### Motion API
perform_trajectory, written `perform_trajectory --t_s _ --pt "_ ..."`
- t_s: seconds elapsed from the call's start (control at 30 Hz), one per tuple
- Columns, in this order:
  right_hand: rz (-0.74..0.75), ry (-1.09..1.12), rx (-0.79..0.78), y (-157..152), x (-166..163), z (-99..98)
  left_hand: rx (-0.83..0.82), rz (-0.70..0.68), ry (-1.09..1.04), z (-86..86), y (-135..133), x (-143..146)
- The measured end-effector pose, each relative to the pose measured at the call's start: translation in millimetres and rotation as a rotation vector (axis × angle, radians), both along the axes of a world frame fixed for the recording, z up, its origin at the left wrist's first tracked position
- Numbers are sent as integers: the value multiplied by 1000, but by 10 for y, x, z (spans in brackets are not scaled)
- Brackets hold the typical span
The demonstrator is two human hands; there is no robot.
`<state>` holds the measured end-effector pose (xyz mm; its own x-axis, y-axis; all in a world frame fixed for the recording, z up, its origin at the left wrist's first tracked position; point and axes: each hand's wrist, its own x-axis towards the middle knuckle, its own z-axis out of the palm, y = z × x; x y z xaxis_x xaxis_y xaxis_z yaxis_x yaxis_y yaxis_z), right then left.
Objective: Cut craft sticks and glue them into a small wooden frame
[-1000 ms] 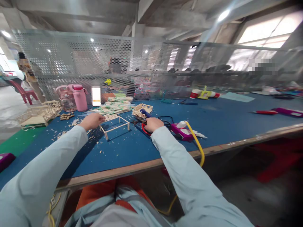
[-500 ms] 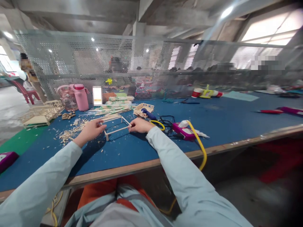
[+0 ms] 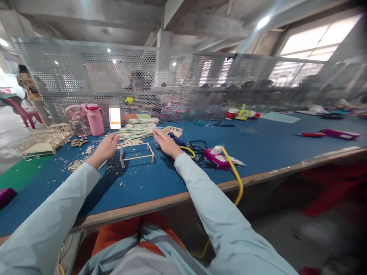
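A small rectangular frame of thin wooden sticks (image 3: 137, 153) stands on the blue table (image 3: 258, 145) between my hands. My left hand (image 3: 106, 147) hovers just left of the frame, fingers apart, holding nothing. To the frame's right, my right hand (image 3: 164, 140) is flat and open with its fingers stretched toward a pile of loose wooden sticks (image 3: 137, 132). Neither hand touches the frame.
A magenta glue gun (image 3: 218, 157) with a yellow cable (image 3: 236, 176) lies right of my right hand, beside black cords. A pink jug (image 3: 95, 118), a small stick box (image 3: 172, 131), larger stick models (image 3: 46, 138) and wood scraps (image 3: 77, 162) sit around. A mesh screen (image 3: 183, 76) backs the table.
Both hands held the stick frame half a second ago; now they have let go and opened. My right hand has moved up toward the stick pile.
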<state>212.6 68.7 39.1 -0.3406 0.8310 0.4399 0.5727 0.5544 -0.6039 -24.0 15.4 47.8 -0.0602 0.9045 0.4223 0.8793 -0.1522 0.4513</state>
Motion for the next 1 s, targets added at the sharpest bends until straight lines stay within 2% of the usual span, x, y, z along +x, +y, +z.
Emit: perform_trajectory --t_s 0.03,0.17,0.23,0.4,0.63,0.7,0.77,0.87,0.93,1.0 --pt "32 -89 5 -2 -98 7 -50 -60 70 -12 26 80" --pt "36 -492 -139 -12 -424 -56 -320 -69 278 -165 124 362" --pt "32 -600 -168 -14 -485 -107 -370 -79 329 -234 155 424" --pt "-1 -658 -153 -43 -467 -130 -389 -65 383 -261 184 424" --pt "6 -627 -160 -77 -533 -141 -364 -84 383 -284 179 415" --pt "9 -551 -154 -65 -506 -136 -353 -94 339 -269 171 416" --pt "-4 -383 -109 -49 -397 -99 -318 -82 223 -222 151 381" --pt "-115 -115 -57 -50 -111 -25 -118 -19 -51 -123 79 218" --pt "-167 -104 -137 -80 73 -16 70 -18 -232 -86 -5 57" --pt "-103 -224 -301 -127 176 -59 59 -22 -323 -98 -113 -92"
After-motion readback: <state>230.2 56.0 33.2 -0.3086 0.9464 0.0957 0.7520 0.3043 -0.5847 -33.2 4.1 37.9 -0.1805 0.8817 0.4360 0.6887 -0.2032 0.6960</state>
